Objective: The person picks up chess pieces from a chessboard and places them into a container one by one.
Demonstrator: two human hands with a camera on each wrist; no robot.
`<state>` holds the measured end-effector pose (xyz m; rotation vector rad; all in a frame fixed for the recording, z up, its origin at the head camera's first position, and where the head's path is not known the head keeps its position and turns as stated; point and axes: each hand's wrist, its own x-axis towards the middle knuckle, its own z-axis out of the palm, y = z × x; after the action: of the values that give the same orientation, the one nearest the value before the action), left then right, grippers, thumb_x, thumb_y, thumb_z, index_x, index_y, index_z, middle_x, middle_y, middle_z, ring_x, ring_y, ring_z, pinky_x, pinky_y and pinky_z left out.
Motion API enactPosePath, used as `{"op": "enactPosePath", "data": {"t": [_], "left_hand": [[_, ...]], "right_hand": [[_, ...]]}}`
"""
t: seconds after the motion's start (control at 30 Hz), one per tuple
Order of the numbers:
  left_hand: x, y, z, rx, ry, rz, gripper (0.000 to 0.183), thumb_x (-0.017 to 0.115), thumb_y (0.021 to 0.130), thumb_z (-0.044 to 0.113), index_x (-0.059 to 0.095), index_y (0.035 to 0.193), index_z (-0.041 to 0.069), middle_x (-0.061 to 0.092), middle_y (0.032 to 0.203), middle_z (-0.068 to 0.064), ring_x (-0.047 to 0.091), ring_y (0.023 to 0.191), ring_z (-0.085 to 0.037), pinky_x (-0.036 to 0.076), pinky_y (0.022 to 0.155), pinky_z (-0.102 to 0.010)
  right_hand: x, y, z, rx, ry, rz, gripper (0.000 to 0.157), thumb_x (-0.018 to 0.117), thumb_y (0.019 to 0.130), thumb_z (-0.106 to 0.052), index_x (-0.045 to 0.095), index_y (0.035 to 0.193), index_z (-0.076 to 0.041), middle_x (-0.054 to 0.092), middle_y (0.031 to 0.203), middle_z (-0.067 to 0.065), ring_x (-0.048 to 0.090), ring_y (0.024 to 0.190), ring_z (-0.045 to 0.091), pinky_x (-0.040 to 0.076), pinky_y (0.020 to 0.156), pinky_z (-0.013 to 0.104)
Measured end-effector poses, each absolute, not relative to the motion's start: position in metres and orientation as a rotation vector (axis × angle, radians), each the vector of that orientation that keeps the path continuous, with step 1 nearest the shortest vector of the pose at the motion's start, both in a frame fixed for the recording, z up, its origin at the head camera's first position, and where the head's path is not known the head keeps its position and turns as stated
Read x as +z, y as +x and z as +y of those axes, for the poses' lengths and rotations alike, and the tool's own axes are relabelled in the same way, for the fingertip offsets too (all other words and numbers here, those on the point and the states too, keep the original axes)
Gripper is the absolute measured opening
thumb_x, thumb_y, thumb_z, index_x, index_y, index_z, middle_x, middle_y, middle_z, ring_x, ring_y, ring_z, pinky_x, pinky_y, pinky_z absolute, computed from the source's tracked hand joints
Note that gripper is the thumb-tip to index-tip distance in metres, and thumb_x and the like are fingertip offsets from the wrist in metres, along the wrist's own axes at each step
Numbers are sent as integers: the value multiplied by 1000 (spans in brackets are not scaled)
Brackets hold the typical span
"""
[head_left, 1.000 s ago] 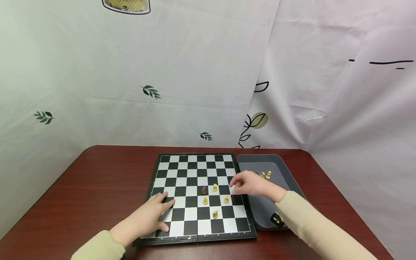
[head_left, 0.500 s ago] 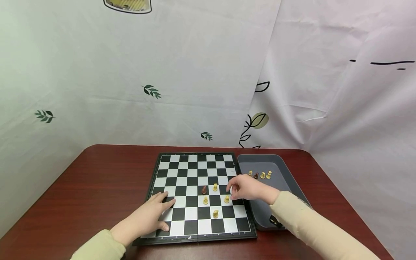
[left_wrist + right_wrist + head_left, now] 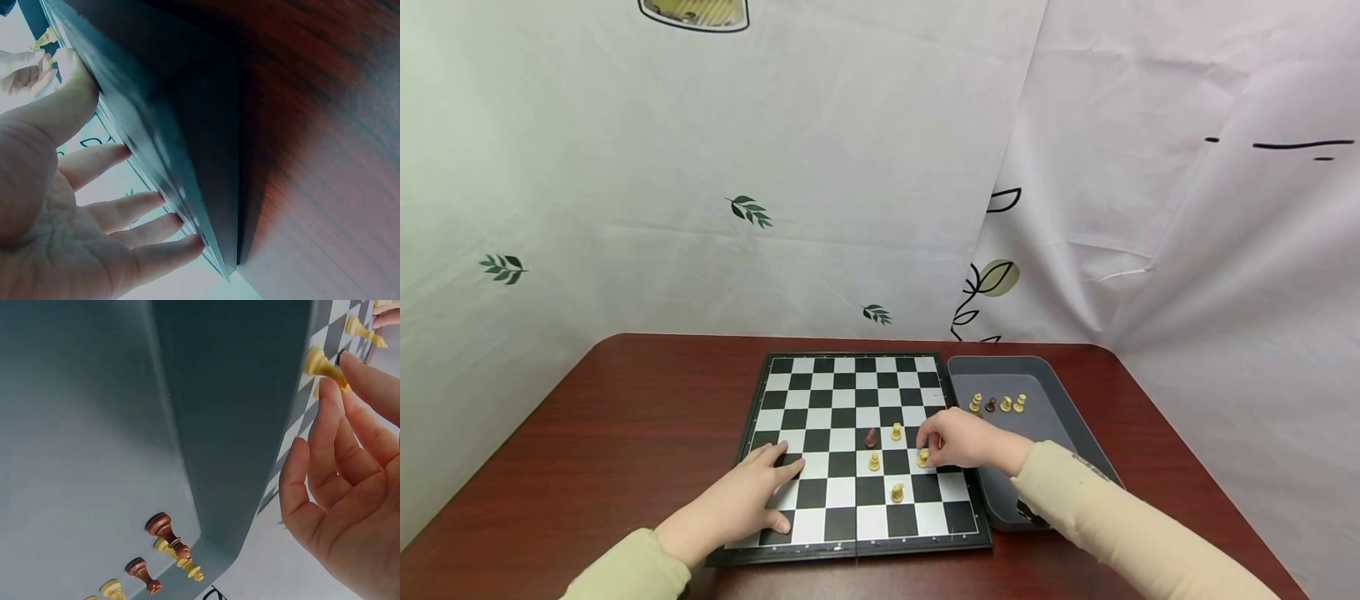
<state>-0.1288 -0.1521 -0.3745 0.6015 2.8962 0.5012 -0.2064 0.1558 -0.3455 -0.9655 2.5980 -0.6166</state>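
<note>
A black-and-white chessboard (image 3: 842, 400) lies on the table. My left hand (image 3: 748, 496) rests over its near left part with fingers spread; in the left wrist view the fingertips (image 3: 190, 244) lie along the board's edge. On the right side of the board, my right hand (image 3: 966, 437) pinches a yellow chess piece (image 3: 317, 362) between thumb and fingers, its top partly hidden by them. Close by stand a dark red piece (image 3: 870, 437) and more yellow pieces: one behind (image 3: 897, 432), one to the left (image 3: 874, 462) and a knight-like one (image 3: 897, 493) nearer me.
A grey tray (image 3: 1037, 379) stands against the board's right side, under my right forearm. At its far end are several yellow and dark red chess pieces (image 3: 144, 575). The brown table (image 3: 625, 417) ends at a white patterned cloth (image 3: 850, 167) behind.
My right hand has moved left and toward me, and its fingers have come together on the yellow piece. More pieces in the tray now show. My left hand has stayed put.
</note>
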Motion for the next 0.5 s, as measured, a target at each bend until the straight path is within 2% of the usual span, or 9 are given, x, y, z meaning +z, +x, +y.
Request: {"op": "enactPosePath", "data": {"t": [0.5], "left_hand": [[-375,-129,-153,499,594,2890,82,82,57,34,58,128,0,44,136,-32,38,126,-54,37,99,-61]], "right_hand": [[-353,-207,151,-538,-986,2650,8,73,78,-5,69,79,-11,50,60,-9,42,56,2,37,54,19]]}}
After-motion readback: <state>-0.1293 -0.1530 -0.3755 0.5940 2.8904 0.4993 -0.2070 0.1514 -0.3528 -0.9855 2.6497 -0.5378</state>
